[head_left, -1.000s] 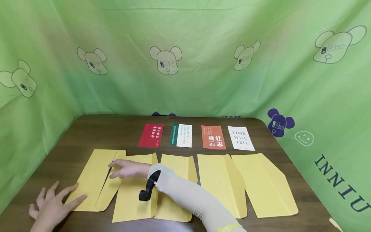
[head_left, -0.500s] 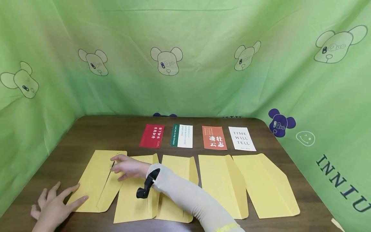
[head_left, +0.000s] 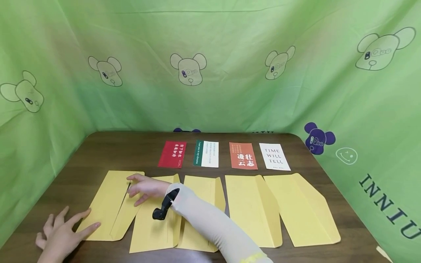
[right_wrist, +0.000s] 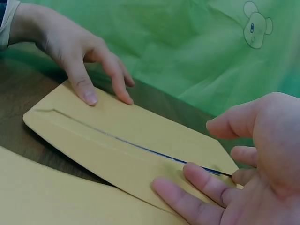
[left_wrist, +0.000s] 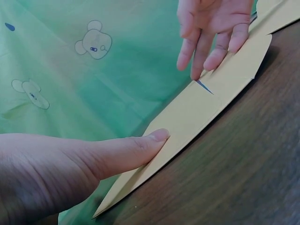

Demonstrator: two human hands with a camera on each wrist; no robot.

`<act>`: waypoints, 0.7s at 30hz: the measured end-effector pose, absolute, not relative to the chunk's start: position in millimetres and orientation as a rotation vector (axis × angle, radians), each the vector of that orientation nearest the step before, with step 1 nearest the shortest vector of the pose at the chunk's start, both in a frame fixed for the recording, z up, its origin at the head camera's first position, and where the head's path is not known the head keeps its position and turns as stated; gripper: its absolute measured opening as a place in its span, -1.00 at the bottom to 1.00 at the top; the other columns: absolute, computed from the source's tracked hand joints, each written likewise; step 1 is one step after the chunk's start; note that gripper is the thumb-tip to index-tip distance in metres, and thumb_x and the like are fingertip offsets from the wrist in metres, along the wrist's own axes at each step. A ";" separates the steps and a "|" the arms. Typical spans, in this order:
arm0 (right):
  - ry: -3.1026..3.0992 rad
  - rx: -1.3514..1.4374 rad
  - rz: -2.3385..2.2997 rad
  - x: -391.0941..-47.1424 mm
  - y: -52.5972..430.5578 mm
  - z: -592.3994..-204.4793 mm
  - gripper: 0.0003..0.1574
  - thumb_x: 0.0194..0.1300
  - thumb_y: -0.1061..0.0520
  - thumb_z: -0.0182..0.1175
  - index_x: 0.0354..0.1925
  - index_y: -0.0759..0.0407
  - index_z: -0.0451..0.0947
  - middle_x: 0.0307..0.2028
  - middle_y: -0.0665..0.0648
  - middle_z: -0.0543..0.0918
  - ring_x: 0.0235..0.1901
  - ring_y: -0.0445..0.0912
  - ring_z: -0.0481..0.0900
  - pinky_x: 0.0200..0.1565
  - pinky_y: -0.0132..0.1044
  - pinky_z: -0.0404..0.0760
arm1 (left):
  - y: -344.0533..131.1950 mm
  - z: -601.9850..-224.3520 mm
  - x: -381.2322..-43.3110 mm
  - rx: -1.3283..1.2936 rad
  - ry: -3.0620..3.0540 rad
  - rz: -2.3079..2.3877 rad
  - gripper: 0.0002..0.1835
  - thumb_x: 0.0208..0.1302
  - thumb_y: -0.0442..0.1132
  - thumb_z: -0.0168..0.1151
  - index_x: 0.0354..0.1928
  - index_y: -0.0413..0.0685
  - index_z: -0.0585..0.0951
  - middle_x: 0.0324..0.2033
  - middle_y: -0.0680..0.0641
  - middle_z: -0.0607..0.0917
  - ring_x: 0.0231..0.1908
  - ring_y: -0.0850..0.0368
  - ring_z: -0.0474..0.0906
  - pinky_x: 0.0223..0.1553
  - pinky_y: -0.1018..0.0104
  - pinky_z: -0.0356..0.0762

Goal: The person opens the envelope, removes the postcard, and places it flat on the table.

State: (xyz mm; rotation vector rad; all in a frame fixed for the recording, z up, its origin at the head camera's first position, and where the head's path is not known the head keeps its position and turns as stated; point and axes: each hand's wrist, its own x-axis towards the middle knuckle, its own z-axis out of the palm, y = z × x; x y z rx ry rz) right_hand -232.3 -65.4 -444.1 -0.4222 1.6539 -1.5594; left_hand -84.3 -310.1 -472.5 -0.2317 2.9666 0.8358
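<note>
The leftmost yellow envelope (head_left: 102, 204) lies flat with its flap spread to the right. My left hand (head_left: 60, 235) rests on its lower left edge, thumb and index finger touching the paper. Over the flap side, my right hand (head_left: 148, 188) has its fingers spread, some of them touching the envelope near the upper end of the opening. A dark blue strip (right_wrist: 157, 152) shows along that slit in the right wrist view; what it belongs to is mostly hidden inside. Nothing is pinched by either hand, as far as the views show.
Several more yellow envelopes (head_left: 250, 208) lie to the right, the second partly under my right hand. Behind them is a row of cards: red (head_left: 172, 155), green and white (head_left: 210, 154), orange (head_left: 242, 156) and white (head_left: 274, 157). A green curtain (head_left: 197, 102) surrounds the brown table (head_left: 131, 146).
My right hand has shifted slightly right, off the slit towards the flap. The slit looks narrower and shows less dark blue than before. My left hand has stayed on the envelope.
</note>
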 end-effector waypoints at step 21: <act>1.228 -0.199 -1.962 -234.9 -68.1 -443.0 -0.18 0.33 0.47 -0.09 0.51 0.26 0.04 0.50 0.15 0.09 0.22 0.01 0.31 0.26 0.38 0.22 | -307.5 -468.7 -84.8 -0.245 2.947 0.855 -0.10 0.26 0.35 0.20 0.36 -0.23 0.37 0.43 -0.55 -0.28 0.27 -0.72 -0.69 -0.05 -0.71 -0.51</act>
